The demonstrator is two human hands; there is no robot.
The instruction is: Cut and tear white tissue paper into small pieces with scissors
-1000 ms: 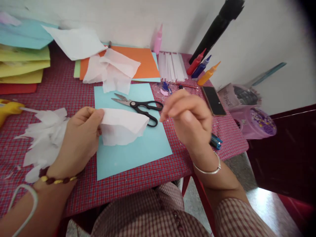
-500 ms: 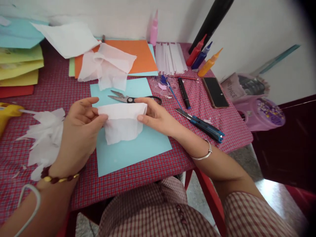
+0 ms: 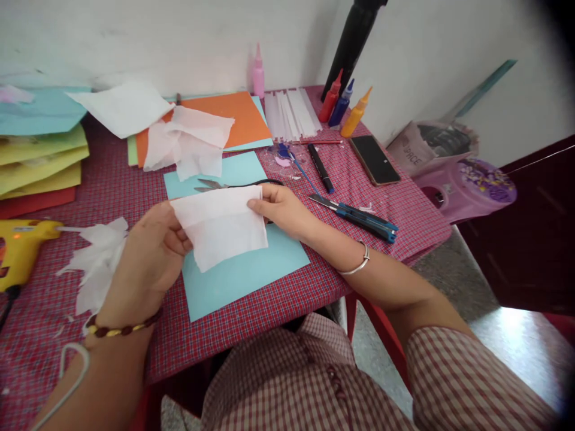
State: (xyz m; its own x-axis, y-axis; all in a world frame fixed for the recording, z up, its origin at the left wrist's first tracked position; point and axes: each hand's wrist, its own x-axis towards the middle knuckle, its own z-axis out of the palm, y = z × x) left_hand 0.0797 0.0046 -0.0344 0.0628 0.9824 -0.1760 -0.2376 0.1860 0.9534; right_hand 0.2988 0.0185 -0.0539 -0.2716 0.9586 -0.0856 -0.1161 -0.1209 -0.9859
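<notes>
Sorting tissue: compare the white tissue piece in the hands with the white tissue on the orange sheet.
The held tissue piece is flat and smooth; the tissue heap is crumpled. The held tissue piece is pinched between left hand and right hand above the light blue sheet; the tissue heap lies untouched, partly on the orange sheet. Both are thin white tissue.

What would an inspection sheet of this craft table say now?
Surface: red checked cloth, mostly covered.
Job's things: white tissue sheet held above a blue paper; scissors partly hidden behind it.
Clutter: white scraps, glue gun, paper stack, bottles, phone, knife, marker.
Hands: left hand and right hand each pinch a side of the tissue sheet.
Cables: dark cord at the glue gun, mostly out of view.
Surroundings: white wall, black pole, pink basket on the right.
</notes>
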